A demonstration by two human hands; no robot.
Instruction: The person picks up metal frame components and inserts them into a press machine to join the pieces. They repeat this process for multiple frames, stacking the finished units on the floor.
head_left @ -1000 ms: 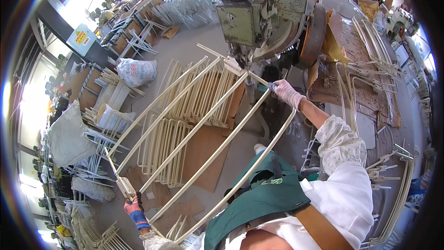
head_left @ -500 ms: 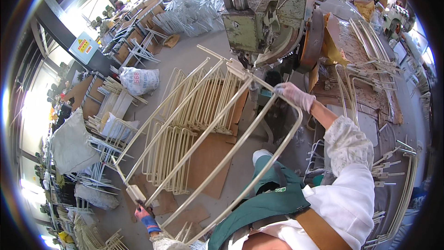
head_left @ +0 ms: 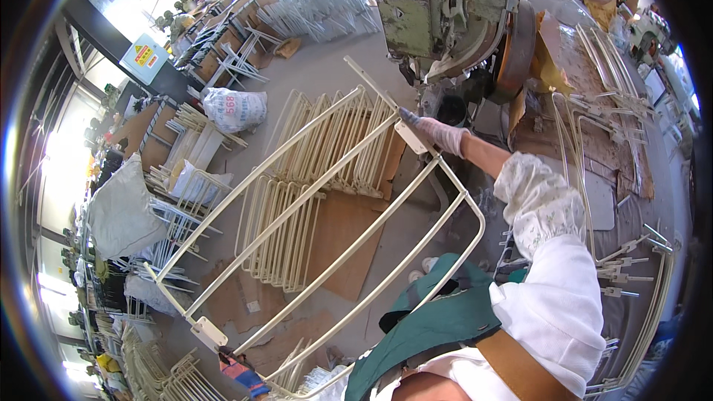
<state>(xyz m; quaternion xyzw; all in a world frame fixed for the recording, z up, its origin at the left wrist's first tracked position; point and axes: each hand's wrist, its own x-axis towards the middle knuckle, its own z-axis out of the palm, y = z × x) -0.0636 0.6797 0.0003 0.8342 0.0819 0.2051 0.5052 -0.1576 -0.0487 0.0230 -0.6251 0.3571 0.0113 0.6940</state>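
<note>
I hold a cream-coloured metal tube frame (head_left: 316, 206) tilted in front of me, with several parallel bars and a rounded end. My right hand (head_left: 434, 132), in a pale glove, is closed on its far right rail beside a small flat plate (head_left: 411, 137). At the lower left, my left hand (head_left: 241, 376), in a red and blue glove, grips the opposite rail near a similar plate (head_left: 210, 333). Some of its fingers are hidden. The frame's far end is just left of a green press-like machine (head_left: 423, 26), apart from its head.
Similar cream frames stand in rows (head_left: 281, 234) on the floor beyond, beside flat cardboard (head_left: 347, 252). A white woven sack (head_left: 235, 109) lies at the left. Metal parts are on the worktable (head_left: 587, 156) to the right. Bundles of tubes (head_left: 316, 11) lie at the back.
The frame has come away from the machine's head and turned slightly. My right hand has shifted left along its rail, nearer the plate. My view has swung a little too.
</note>
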